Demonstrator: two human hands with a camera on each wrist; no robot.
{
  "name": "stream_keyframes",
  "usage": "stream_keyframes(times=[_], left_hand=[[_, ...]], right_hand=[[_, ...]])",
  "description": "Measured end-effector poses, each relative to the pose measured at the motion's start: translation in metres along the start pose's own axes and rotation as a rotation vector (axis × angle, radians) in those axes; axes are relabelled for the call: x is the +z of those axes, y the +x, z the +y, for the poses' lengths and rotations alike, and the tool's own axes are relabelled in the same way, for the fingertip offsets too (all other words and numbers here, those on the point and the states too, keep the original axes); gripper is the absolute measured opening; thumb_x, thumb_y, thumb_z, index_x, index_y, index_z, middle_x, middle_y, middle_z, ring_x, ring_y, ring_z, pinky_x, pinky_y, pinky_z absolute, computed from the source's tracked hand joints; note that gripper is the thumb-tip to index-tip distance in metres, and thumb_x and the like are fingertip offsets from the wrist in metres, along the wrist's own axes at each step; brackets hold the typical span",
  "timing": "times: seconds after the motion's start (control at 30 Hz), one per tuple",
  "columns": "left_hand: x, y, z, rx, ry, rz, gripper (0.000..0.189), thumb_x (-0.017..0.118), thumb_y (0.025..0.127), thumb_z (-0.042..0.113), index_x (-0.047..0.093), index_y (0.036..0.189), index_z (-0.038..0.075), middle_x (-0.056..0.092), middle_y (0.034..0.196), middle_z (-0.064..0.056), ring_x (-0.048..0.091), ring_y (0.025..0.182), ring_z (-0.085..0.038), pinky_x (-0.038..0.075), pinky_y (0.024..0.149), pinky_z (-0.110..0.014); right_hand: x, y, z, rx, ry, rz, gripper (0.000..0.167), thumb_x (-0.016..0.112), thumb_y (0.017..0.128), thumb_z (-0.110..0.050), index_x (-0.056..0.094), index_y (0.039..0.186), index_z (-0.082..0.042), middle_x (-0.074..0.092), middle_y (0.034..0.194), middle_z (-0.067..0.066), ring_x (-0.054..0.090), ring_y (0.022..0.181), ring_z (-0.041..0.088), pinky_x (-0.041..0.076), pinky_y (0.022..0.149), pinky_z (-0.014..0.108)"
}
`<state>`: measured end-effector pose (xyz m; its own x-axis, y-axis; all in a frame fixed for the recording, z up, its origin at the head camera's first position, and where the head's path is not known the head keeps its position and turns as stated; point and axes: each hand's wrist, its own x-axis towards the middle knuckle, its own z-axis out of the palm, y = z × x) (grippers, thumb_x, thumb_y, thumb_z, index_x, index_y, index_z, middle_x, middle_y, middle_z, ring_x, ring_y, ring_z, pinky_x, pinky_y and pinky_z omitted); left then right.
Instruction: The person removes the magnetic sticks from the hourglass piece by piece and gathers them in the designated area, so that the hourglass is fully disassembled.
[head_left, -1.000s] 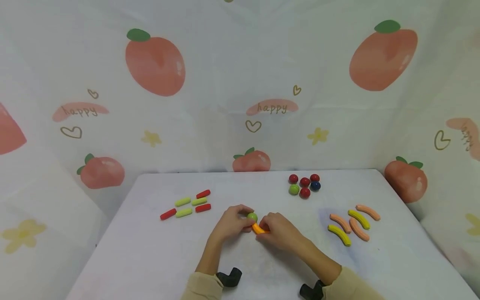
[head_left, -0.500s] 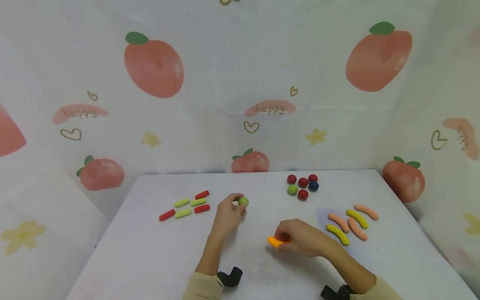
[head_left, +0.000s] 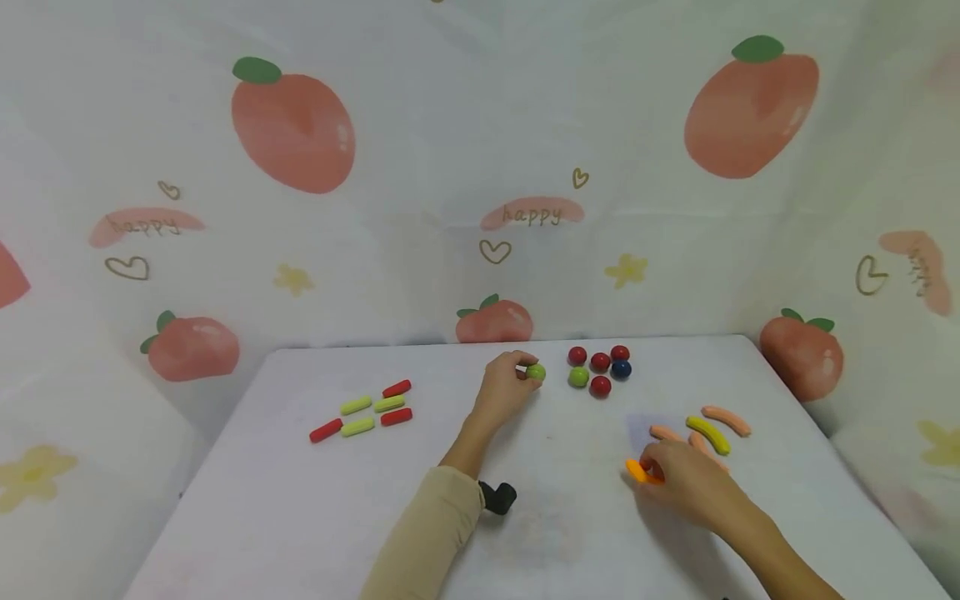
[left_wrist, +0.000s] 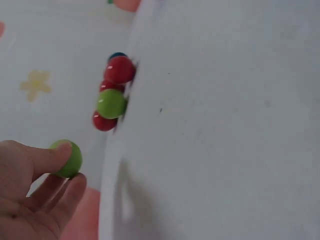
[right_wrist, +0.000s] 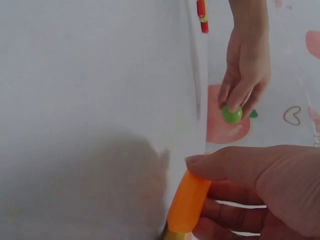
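My left hand (head_left: 504, 390) pinches a green ball (left_wrist: 74, 159) between thumb and fingers, raised over the far part of the table. To its right is a group of balls: several red (head_left: 600, 387), one green (head_left: 578, 377) and one dark blue (head_left: 621, 369). My right hand (head_left: 693, 483) pinches an orange banana-shaped piece (right_wrist: 189, 205) near a group of similar curved pieces, pink (head_left: 726, 420) and yellow (head_left: 708, 435). That hand partly covers the group in the head view. A bit of yellow (right_wrist: 177, 235) shows just below the orange piece in the right wrist view.
Short red (head_left: 326, 430) and light green (head_left: 357, 427) sticks lie on the left of the white table (head_left: 300, 517). A cloth with printed fruit (head_left: 405, 208) hangs behind the far edge. A black wrist mount (head_left: 498, 497) sticks out from the left sleeve.
The hands were together at the middle and have parted. My left hand has carried the green ball away toward the ball group; my right has brought the orange piece rightward to the curved pieces.
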<state>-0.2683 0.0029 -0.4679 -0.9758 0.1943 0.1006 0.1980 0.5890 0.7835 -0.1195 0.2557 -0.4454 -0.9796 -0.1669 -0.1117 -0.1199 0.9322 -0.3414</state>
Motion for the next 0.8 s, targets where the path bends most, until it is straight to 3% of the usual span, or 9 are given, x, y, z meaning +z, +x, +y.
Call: stream_keyframes(times=[0.17,0.4,0.57,0.7,0.8], left_hand=[[0.020,0.023,0.006,0.004,0.094,0.030,0.034,0.078,0.089,0.012,0.072,0.122,0.016,0.071,0.123,-0.001,0.065,0.109,-0.019,0.055,0.097,-0.034],[0.032,0.034,0.011,0.008,0.210,0.087,0.033,0.078,0.090,0.020,0.073,0.123,0.022,0.072,0.119,0.000,0.058,0.111,-0.024,0.051,0.096,-0.040],[0.039,0.036,0.011,0.001,0.226,0.070,0.033,0.078,0.091,0.020,0.073,0.124,0.023,0.073,0.118,0.001,0.059,0.108,-0.023,0.051,0.093,-0.040],[0.043,0.037,0.013,-0.001,0.190,0.036,0.038,0.078,0.090,0.017,0.071,0.127,0.021,0.070,0.124,-0.002,0.059,0.114,-0.025,0.051,0.101,-0.042],[0.046,0.037,0.012,-0.015,0.190,0.003,0.042,0.079,0.089,0.017,0.069,0.130,0.020,0.067,0.131,-0.004,0.057,0.121,-0.025,0.049,0.108,-0.042]], right_hand=[[-0.001,-0.004,0.003,0.076,-0.014,-0.054,0.017,0.086,0.080,-0.022,0.075,0.091,-0.014,0.056,0.071,-0.005,0.049,0.072,0.013,0.041,0.064,0.028],[0.001,-0.008,0.003,0.156,-0.030,-0.067,0.019,0.088,0.078,-0.025,0.072,0.085,-0.017,0.058,0.073,-0.004,0.050,0.067,0.014,0.043,0.059,0.030],[0.005,-0.012,0.003,0.157,-0.056,-0.067,0.020,0.086,0.079,-0.025,0.069,0.083,-0.015,0.056,0.073,-0.004,0.049,0.067,0.013,0.043,0.058,0.031],[0.005,-0.012,0.004,0.174,-0.093,-0.066,0.024,0.087,0.078,-0.027,0.069,0.087,-0.013,0.059,0.077,-0.003,0.050,0.069,0.013,0.048,0.060,0.034],[0.004,-0.014,0.005,0.164,-0.131,-0.023,0.029,0.087,0.077,-0.030,0.071,0.091,-0.011,0.064,0.084,-0.002,0.054,0.073,0.015,0.052,0.063,0.038]])
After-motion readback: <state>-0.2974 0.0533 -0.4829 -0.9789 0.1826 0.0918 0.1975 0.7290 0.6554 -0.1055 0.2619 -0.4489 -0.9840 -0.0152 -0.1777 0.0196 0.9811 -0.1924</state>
